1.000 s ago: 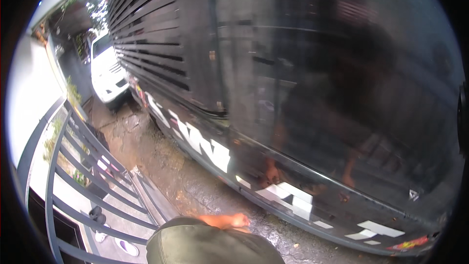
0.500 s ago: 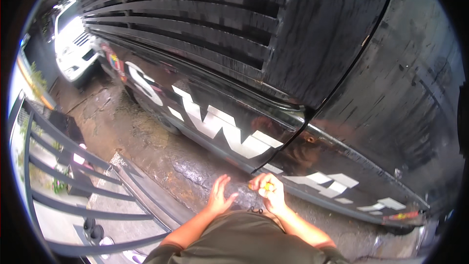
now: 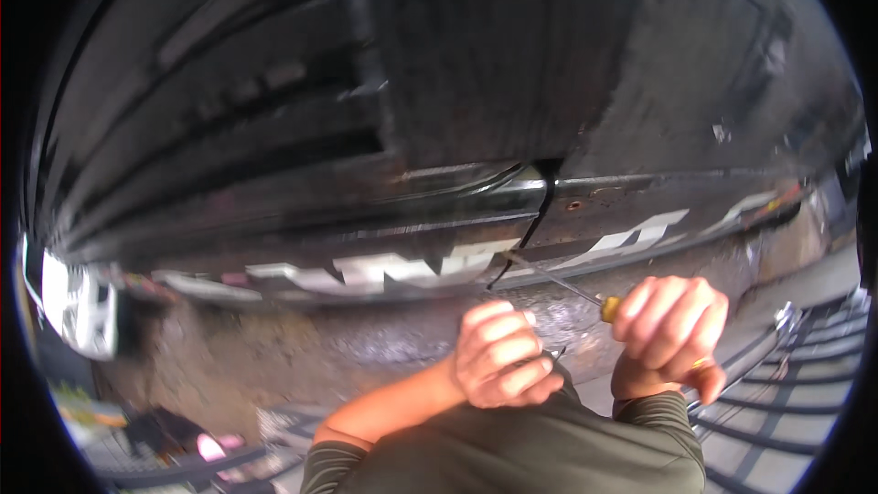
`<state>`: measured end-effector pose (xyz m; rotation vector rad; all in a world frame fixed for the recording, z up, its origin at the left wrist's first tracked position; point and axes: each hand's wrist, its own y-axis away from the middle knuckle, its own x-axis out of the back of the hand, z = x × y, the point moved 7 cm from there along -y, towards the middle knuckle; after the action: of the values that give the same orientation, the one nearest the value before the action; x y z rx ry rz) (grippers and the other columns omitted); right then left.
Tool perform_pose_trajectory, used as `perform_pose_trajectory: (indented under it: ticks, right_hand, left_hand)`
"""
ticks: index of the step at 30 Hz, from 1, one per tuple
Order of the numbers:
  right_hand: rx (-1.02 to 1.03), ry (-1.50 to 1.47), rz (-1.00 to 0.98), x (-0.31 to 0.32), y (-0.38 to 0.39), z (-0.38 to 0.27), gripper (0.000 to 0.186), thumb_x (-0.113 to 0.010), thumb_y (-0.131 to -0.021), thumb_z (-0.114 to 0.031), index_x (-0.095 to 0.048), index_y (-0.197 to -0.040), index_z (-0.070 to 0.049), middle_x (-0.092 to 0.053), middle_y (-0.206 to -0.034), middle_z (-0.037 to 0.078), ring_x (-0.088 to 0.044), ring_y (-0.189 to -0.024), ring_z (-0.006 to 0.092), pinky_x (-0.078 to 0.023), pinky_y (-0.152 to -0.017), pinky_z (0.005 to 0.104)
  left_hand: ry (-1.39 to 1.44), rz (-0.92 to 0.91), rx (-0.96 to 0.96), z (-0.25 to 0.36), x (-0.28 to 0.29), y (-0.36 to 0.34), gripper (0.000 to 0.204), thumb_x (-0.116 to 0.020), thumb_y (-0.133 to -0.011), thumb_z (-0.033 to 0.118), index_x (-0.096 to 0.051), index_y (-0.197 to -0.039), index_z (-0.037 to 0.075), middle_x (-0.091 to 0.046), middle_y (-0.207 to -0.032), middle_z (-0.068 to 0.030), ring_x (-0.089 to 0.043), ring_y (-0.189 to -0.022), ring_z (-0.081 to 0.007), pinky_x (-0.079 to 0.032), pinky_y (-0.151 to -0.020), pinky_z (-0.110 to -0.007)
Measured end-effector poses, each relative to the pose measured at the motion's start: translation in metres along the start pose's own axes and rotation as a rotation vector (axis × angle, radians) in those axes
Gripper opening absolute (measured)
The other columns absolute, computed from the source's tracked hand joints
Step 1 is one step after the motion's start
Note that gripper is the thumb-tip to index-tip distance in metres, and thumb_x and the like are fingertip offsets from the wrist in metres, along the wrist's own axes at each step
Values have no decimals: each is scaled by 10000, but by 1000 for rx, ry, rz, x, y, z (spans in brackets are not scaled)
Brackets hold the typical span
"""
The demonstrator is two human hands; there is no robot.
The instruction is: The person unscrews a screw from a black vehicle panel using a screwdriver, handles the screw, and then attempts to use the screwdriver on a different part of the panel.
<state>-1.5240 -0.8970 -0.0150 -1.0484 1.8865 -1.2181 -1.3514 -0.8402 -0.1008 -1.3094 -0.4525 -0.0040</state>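
My right hand (image 3: 670, 325) is wrapped round the yellow handle of a screwdriver (image 3: 606, 307). The thin metal shaft points up and left, its tip overlapping the lower side of a black vehicle (image 3: 412, 210) in the picture; I cannot tell whether it touches. A ring shows on one finger of this hand. To the left, in front of my body, my left hand (image 3: 505, 357) has its fingers curled in; whatever they hold, if anything, is hidden. White lettering (image 3: 384, 270) runs along the vehicle's lower panel, crossed by a dark vertical gap (image 3: 540, 210). Motion blurs much of the picture.
Wet brown ground (image 3: 366, 338) lies between me and the vehicle. Dark metal railings (image 3: 786, 402) stand close on my right. A white car (image 3: 82, 311) is at the far left, with a pink thing (image 3: 210, 446) below it.
My view has swung to the right and closer to the vehicle. The right hand has moved right and the screwdriver's shaft now shows. My left hand's fingers, spread before, are now curled.
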Motion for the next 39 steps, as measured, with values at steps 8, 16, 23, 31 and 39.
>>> perform_pose_trajectory:
  ticks: [8,16,23,31,39]
  right_hand:
    - [176,219,167,-36,21,-6,384,-734,-871,-284,-633,-643,9,-599,-589,112,-550,-459,235,-454,-497,375]
    - [-45,784,1032,-100,85,-14,383,-701,-899,-334,-517,-645,-114,-608,-726,80,-637,-796,288,-509,-925,506]
    - [313,669,1345,-130,107,31,443,-410,-1051,-343,-414,-646,-163,-461,-685,1,-481,-731,171,-422,-970,421]
    - [400,729,1378,-144,102,49,453,-368,-1062,-384,-396,-671,-156,-484,-716,30,-511,-755,208,-444,-966,464]
    - [374,860,1318,-146,96,58,445,-364,-1066,-379,-407,-685,-153,-485,-714,36,-523,-743,207,-444,-964,469]
  left_hand:
    - [1277,-127,1392,-79,-44,21,450,-388,-1067,371,-485,-1269,-18,-633,-1062,-157,-642,-938,-242,-529,-848,-392]
    - [1240,-280,1120,-88,-49,15,262,-450,-1058,178,-637,-993,7,-639,-1195,-161,-603,-1076,-207,-441,-987,-374]
    - [1208,-328,1217,-100,-52,17,210,-575,-1005,172,-640,-940,-17,-522,-1384,-139,-574,-969,-101,-449,-868,-272]
    - [1077,-403,1017,-107,-48,5,294,-589,-984,219,-660,-798,2,-435,-1482,-199,-473,-1299,-251,-361,-1071,-392]
    - [1089,-382,1090,-111,-44,1,339,-544,-1012,245,-644,-770,30,-553,-1325,-136,-468,-1212,-165,-321,-1060,-347]
